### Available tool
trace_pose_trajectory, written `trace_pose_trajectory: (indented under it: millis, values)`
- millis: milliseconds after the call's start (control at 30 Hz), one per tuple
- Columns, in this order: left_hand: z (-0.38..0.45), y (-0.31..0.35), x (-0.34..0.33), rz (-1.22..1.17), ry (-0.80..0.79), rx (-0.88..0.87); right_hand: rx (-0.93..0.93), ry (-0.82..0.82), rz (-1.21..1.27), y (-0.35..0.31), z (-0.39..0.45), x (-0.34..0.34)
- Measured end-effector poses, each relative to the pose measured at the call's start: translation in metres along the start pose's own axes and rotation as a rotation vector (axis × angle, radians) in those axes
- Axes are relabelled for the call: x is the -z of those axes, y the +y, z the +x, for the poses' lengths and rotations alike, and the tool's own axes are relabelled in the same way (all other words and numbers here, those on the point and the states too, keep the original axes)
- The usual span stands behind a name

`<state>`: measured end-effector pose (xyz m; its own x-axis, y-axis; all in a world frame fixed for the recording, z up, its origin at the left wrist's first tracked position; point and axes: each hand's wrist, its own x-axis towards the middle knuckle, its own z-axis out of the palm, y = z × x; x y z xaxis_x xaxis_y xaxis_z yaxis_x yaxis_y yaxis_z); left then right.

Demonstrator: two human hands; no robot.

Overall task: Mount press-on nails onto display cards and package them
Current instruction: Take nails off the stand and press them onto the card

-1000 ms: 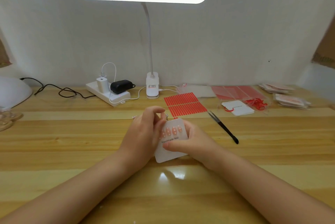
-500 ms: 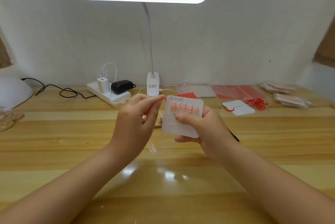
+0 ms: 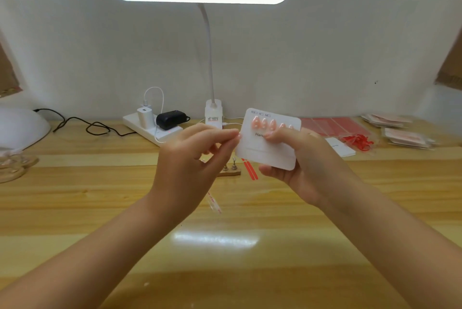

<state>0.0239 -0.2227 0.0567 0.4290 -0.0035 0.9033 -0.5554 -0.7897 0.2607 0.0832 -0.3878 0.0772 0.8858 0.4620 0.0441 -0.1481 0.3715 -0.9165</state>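
My right hand (image 3: 297,158) grips a white display card (image 3: 267,148) raised above the table, thumb on its face and fingers behind. A row of several pink press-on nails (image 3: 271,125) runs along the card's top. My left hand (image 3: 192,161) is held up just left of the card, its fingertips pinched together close to the card's left edge; whether they pinch anything is too small to tell. A thin clear strip with red print (image 3: 214,201) lies on the table below my left hand.
A small wooden nail stand (image 3: 231,170) and red adhesive strips (image 3: 250,171) lie under the hands. Red sheets (image 3: 332,125), a white card (image 3: 341,147), red ties (image 3: 357,141) and packaged sets (image 3: 405,136) sit back right. A power strip (image 3: 152,128), lamp base (image 3: 213,113) and white dome (image 3: 20,126) stand behind.
Both hands have risen from the table with the card, which has moved up and to the right. The clear strip now lies on the table below my left hand.
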Motion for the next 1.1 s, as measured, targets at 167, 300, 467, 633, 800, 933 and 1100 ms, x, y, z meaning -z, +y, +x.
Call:
trace_pose_trajectory:
  millis: [167, 300, 467, 633, 800, 933, 1100]
  values:
    - [-0.0014, 0.0002, -0.0004, 0.062, 0.021, -0.072, 0.026, -0.018, -0.035, -0.0004, -0.0031, -0.0034]
    - [-0.002, -0.0003, -0.0012, 0.123, 0.026, -0.115, 0.053, -0.03, -0.059, -0.0021, -0.006, -0.0057]
    - [-0.002, 0.0005, -0.0015, 0.173, 0.027, -0.156, 0.076, -0.002, -0.055, -0.0043, -0.0075, -0.0075]
    - [-0.0014, 0.0021, -0.0005, 0.228, 0.013, -0.206, 0.086, 0.0, -0.054, -0.0048, -0.0086, -0.0091]
    - [-0.0014, 0.002, 0.0002, 0.287, 0.002, -0.239, 0.093, 0.003, -0.062, -0.0047, -0.009, -0.0094]
    - [-0.0006, 0.0005, 0.0011, 0.319, -0.013, -0.28, 0.096, -0.013, -0.068, -0.0052, -0.0095, -0.0094]
    - [-0.0011, -0.0012, 0.0006, 0.333, -0.033, -0.325, 0.101, -0.022, -0.075, -0.0069, -0.0096, -0.0085]
